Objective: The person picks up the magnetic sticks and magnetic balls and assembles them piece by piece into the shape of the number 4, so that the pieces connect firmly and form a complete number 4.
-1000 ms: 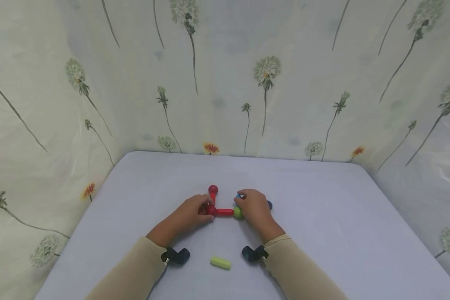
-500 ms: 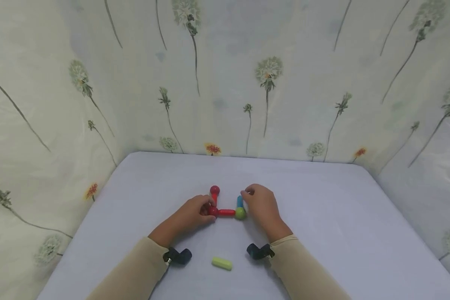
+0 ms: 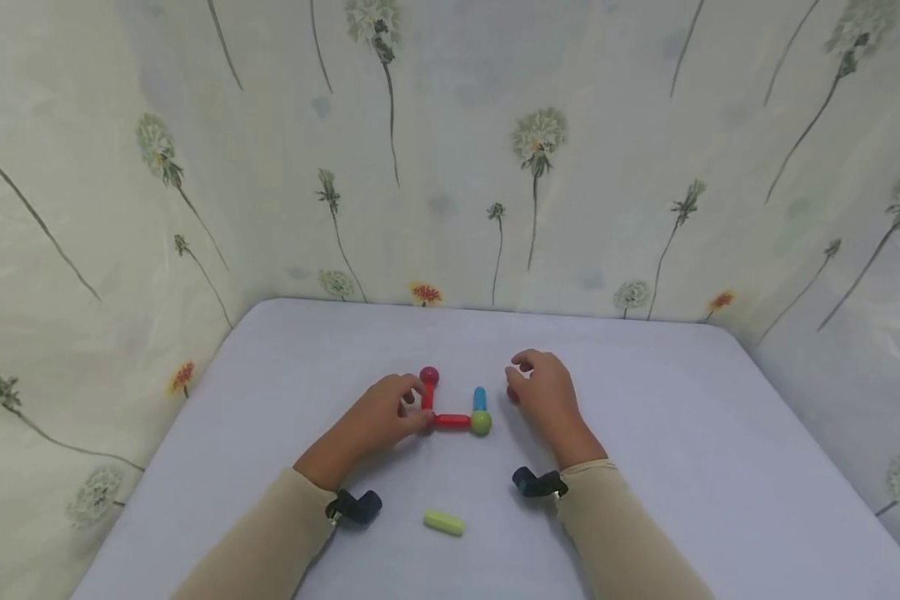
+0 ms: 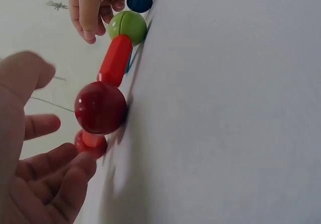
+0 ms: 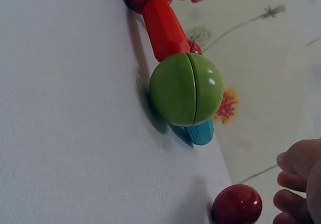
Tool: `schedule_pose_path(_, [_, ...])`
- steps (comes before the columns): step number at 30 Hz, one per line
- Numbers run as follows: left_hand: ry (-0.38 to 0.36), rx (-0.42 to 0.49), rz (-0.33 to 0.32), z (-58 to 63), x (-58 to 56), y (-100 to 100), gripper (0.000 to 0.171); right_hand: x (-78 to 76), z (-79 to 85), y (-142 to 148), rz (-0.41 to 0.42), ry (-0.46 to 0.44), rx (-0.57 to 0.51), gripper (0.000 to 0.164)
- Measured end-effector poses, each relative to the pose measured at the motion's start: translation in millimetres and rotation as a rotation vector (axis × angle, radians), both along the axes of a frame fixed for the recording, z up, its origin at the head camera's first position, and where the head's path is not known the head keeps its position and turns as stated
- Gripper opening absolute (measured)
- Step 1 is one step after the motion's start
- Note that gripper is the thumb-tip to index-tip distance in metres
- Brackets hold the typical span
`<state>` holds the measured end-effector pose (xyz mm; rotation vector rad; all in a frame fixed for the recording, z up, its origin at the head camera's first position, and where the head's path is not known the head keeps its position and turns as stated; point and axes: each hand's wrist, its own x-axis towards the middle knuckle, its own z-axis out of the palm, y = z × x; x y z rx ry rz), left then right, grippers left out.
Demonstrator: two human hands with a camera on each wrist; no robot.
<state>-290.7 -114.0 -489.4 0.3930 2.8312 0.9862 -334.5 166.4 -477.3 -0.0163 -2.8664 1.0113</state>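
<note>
Several balls and rods form a joined shape mid-table. Its red corner ball (image 4: 100,107) carries one red rod (image 3: 427,395) up to a second red ball (image 3: 429,376) and another red rod (image 3: 452,421) across to a green ball (image 3: 481,422). From the green ball a blue rod (image 3: 480,398) points away. My left hand (image 3: 381,410) lies around the corner ball with fingers spread, a gap showing in the left wrist view. My right hand (image 3: 551,396) hovers by a loose red ball (image 5: 237,205), apart from it, its fingers loosely bent.
A loose yellow-green rod (image 3: 443,522) lies on the white table (image 3: 690,467), nearer me, between the forearms. A dark blue ball (image 4: 139,1) rests beyond the green one, hidden in the head view. Flower-patterned cloth (image 3: 450,167) rises behind the table.
My right hand has left the blue rod, uncovering it and the green ball, and moved right and away to the loose red ball. My left fingers have loosened from the corner ball.
</note>
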Motion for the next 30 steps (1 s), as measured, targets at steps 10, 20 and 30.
schedule_pose_path(10, [0.084, -0.114, -0.057, 17.2, 8.4, 27, 0.035, -7.2, -3.6, 12, 0.084, -0.160, 0.061, 0.046])
schedule_pose_path(20, [0.093, -0.241, -0.205, 14.3, -0.7, 71, 0.045, -7.5, -11.1, 17, 0.126, -0.198, 0.042, 0.050])
schedule_pose_path(30, [0.090, -0.308, -0.258, 4.0, -6.7, 89, 0.043, -8.4, -9.8, 21, 0.230, -0.199, 0.082, 0.047])
